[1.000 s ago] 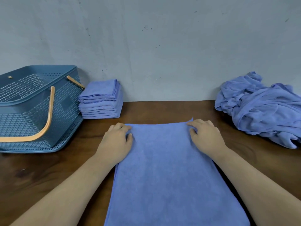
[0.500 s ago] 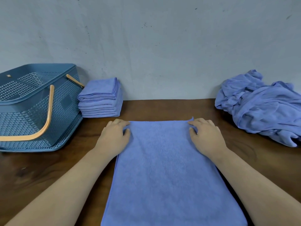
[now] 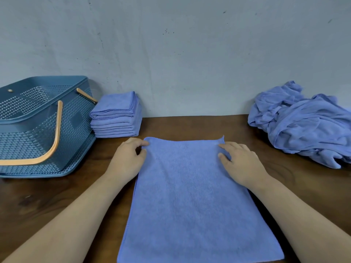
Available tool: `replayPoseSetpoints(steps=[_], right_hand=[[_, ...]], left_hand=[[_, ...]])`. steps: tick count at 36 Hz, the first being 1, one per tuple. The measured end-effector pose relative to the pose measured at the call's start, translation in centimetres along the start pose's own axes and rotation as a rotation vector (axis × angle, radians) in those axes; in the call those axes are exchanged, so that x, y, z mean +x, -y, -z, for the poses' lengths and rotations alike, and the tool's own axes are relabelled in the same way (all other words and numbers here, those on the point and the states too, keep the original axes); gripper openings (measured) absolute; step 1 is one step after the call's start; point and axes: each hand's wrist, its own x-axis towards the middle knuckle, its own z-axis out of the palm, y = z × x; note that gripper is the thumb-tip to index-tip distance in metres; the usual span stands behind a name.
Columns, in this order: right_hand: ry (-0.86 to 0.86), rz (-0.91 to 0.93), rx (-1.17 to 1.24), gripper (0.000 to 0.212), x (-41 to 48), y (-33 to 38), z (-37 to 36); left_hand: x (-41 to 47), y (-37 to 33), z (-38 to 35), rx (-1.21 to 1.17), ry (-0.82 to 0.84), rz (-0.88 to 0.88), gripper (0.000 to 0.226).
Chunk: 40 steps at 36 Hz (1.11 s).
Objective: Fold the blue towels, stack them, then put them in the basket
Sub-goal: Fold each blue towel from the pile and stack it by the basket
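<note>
A blue towel (image 3: 191,196) lies flat on the wooden table (image 3: 47,202), long side running toward me. My left hand (image 3: 127,160) pinches its far left corner between thumb and fingers. My right hand (image 3: 241,160) rests on the far right corner, fingers curled onto the cloth. A stack of several folded blue towels (image 3: 116,115) stands at the back left beside a blue perforated basket (image 3: 38,130) with orange handles. A heap of unfolded blue towels (image 3: 303,122) lies at the back right.
A grey wall (image 3: 180,54) closes off the table's far edge. Bare wood shows between the flat towel and the heap, and in front of the basket.
My left fingers have shifted from lying flat to pinching the far left corner. The right fingers have curled at the far right corner. The towel has stayed in place.
</note>
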Motion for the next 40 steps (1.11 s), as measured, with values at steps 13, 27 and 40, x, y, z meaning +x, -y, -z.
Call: replayPoseSetpoints(steps=[13, 27, 40], right_hand=[[-0.020, -0.015, -0.097, 0.042, -0.8, 0.9, 0.4], [-0.102, -0.061, -0.202, 0.040, -1.5, 1.4, 0.7], [0.226, 0.261, -0.059, 0.072, -6.2, 7.8, 0.1]], left_hand=[[0.2, 0.4, -0.9, 0.293, 0.085, -0.042, 0.038], [0.3, 0.7, -0.8, 0.243, 0.133, -0.012, 0.046], [-10.2, -5.5, -1.9, 0.428, 0.379, -0.288, 0.078]])
